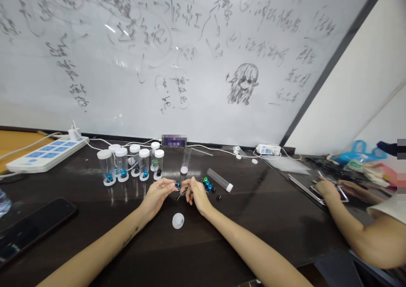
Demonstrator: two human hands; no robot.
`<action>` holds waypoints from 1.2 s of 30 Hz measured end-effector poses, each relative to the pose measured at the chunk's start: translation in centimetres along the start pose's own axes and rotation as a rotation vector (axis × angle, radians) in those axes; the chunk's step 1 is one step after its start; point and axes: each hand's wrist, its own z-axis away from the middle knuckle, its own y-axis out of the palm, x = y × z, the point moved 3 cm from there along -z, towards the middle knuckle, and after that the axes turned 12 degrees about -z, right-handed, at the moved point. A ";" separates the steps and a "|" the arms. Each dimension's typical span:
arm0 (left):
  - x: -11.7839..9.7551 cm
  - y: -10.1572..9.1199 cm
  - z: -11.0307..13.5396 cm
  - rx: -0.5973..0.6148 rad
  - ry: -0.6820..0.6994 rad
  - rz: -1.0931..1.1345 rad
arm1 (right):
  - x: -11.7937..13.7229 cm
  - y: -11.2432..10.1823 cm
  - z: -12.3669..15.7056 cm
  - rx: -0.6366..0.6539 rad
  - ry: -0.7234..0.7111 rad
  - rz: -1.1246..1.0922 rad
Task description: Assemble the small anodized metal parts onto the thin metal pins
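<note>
My left hand [158, 194] pinches a small blue metallic piece [178, 185] between thumb and fingertips, just above the dark table. Close by on its right, my right hand [198, 196] has its fingers curled and closed; a thin silvery strip [180, 196] shows at their tips, and what they hold is partly hidden. Beside the right hand lie several small green, blue and black pieces [207, 184], with one black piece [218, 198] apart. A round white cap [178, 221] lies in front of the hands. Behind them stands a clear tube [186, 158] with a white base.
Several white-capped clear tubes [144, 164] holding small coloured pieces stand at left. A clear tube [217, 179] lies at right. A power strip [47, 153], a phone [34, 230] and cables edge the table. At far right, another person's hands [328, 189] work over a white-edged object.
</note>
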 end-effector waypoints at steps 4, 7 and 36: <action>0.1 -0.1 -0.1 0.000 -0.002 0.000 | 0.0 0.0 0.0 -0.010 -0.016 -0.009; 0.2 -0.2 -0.1 0.005 -0.002 -0.004 | 0.0 0.0 0.0 0.000 -0.023 -0.002; 0.0 0.1 0.1 -0.006 -0.008 0.016 | 0.0 0.0 0.0 -0.006 0.001 0.035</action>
